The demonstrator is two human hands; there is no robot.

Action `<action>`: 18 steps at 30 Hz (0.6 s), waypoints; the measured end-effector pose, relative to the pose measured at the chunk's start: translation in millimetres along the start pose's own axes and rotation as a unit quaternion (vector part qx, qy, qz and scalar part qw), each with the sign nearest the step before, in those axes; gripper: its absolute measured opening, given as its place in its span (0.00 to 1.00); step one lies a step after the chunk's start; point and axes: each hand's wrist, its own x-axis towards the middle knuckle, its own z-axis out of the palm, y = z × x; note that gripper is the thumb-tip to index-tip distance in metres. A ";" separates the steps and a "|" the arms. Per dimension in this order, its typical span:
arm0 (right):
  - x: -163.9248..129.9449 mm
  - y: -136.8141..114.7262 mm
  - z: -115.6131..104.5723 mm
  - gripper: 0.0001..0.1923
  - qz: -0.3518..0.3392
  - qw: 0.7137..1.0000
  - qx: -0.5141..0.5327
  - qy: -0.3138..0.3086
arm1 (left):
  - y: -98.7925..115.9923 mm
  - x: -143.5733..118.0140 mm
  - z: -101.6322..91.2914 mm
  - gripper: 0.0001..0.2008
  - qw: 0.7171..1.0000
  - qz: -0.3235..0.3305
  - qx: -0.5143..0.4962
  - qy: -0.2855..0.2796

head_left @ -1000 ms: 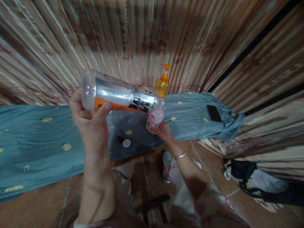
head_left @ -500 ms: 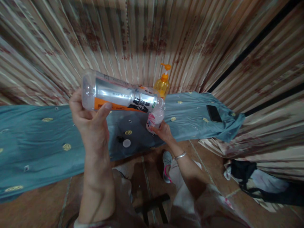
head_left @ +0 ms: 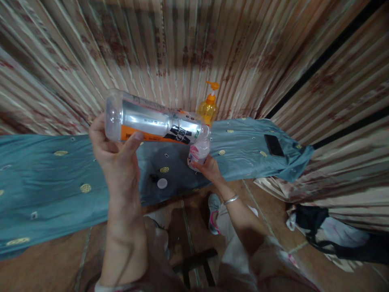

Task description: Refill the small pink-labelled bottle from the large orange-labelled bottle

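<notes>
My left hand (head_left: pixel 117 146) is closed round the base end of a large clear plastic bottle (head_left: pixel 146 117) with a silver, orange and black label. The bottle lies almost level, tipped slightly down to the right. Its neck end meets the top of a smaller clear bottle (head_left: pixel 199 148) with a pink pattern, though I cannot make out exactly how the mouths join. Low on that smaller bottle, my right hand (head_left: pixel 209 167) grips it, with a silver bangle on the wrist. On the cloth below lies a round white cap (head_left: pixel 162 183), with something small and dark beside it.
A yellow pump bottle (head_left: pixel 208 107) with an orange top stands behind the smaller bottle. A black phone (head_left: pixel 274 145) lies to the right on the teal cloth (head_left: pixel 69 211). Pleated curtain (head_left: pixel 136 48) hangs behind. A dark bag (head_left: pixel 343 239) is on the floor at right.
Almost nothing differs. Both hands hold the two bottles in nearly the same place and at the same tilt.
</notes>
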 end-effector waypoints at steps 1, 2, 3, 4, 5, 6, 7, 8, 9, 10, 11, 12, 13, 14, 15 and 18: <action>-0.2 -0.4 -0.1 0.35 0.000 1.000 -0.001 0.000 | -0.1 0.1 -0.4 0.40 1.000 0.001 0.002 -0.004; -0.3 -0.7 -0.1 0.35 0.001 1.000 -0.001 0.001 | -0.3 0.1 -0.9 0.40 1.000 0.001 0.002 -0.009; -0.5 -0.9 -0.1 0.35 0.001 1.000 0.000 0.002 | -0.4 0.1 -1.5 0.40 1.000 0.002 0.003 -0.013; -0.6 -1.0 0.0 0.34 0.000 1.000 0.001 0.004 | -0.4 0.0 -2.1 0.39 1.000 0.002 0.004 -0.017; -0.6 -1.0 0.1 0.34 0.000 1.000 0.002 0.005 | -0.4 0.0 -2.6 0.39 1.000 0.003 0.007 -0.020; -0.6 -0.8 0.3 0.34 0.001 1.000 0.002 0.006 | -0.4 -0.1 -3.0 0.39 1.000 0.003 0.011 -0.020; -0.5 -0.5 0.4 0.34 0.001 1.000 0.002 0.007 | -0.2 -0.1 -3.2 0.39 1.000 0.004 0.015 -0.019; -0.4 -0.2 0.6 0.34 0.002 1.000 0.001 0.009 | 0.0 0.0 -3.3 0.40 1.000 0.004 0.019 -0.018; -0.3 0.2 0.8 0.34 0.002 1.000 0.000 0.009 | 0.3 0.1 -3.3 0.40 1.000 0.003 0.021 -0.017; -0.2 0.5 1.0 0.35 0.002 1.000 0.000 0.010 | 0.6 0.2 -3.3 0.40 1.000 0.003 0.022 -0.016; -0.1 0.8 1.1 0.35 0.000 1.000 0.000 0.009 | 0.9 0.4 -3.3 0.40 1.000 0.002 0.022 -0.015; 0.0 1.0 1.3 0.36 -0.002 1.000 0.001 0.009 | 1.1 0.5 -3.3 0.41 1.000 0.000 0.024 -0.015; 0.1 1.2 1.5 0.36 -0.003 1.000 0.002 0.008 | 1.3 0.7 -3.4 0.41 0.999 -0.002 0.027 -0.016; 0.1 1.4 1.6 0.36 -0.004 1.000 0.002 0.009 | 1.3 0.8 -3.5 0.41 0.999 -0.005 0.030 -0.018; 0.2 1.6 1.8 0.36 -0.006 1.000 0.003 0.010 | 1.3 0.8 -3.7 0.41 0.999 -0.006 0.031 -0.019; 0.2 2.0 2.1 0.35 -0.008 1.000 0.006 0.012 | 1.0 0.5 -4.1 0.41 0.999 -0.001 0.030 -0.014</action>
